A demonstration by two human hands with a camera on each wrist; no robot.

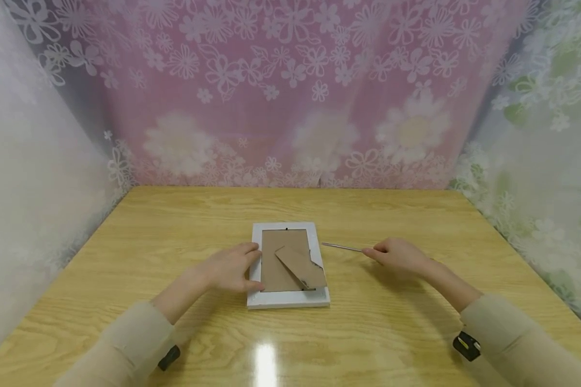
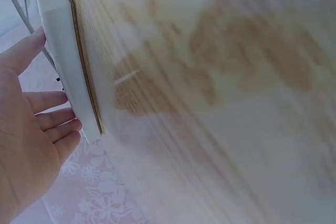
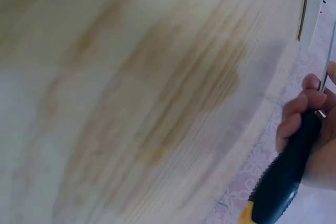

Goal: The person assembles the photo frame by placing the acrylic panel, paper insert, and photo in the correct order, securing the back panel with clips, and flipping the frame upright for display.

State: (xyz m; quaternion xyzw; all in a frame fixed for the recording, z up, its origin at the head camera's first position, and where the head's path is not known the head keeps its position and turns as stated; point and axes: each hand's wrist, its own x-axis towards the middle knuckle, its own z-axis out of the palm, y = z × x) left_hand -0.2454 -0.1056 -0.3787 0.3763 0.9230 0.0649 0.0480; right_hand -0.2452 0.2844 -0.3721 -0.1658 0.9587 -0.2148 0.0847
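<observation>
A white picture frame lies face down on the wooden table, its brown cardboard back uppermost. The fold-out stand on that back is tilted up at a slant. My left hand rests on the frame's left border, thumb near the lower corner; in the left wrist view its fingertips touch the frame's side. Right of the frame, my right hand grips a screwdriver, whose thin metal shaft points left toward the frame. Its black handle with a yellow end shows in the right wrist view.
The wood-grain table spreads around the frame on all sides. A pink flowered curtain hangs behind its far edge, with pale curtains at both sides. Dark wrist-worn devices sit under both sleeves.
</observation>
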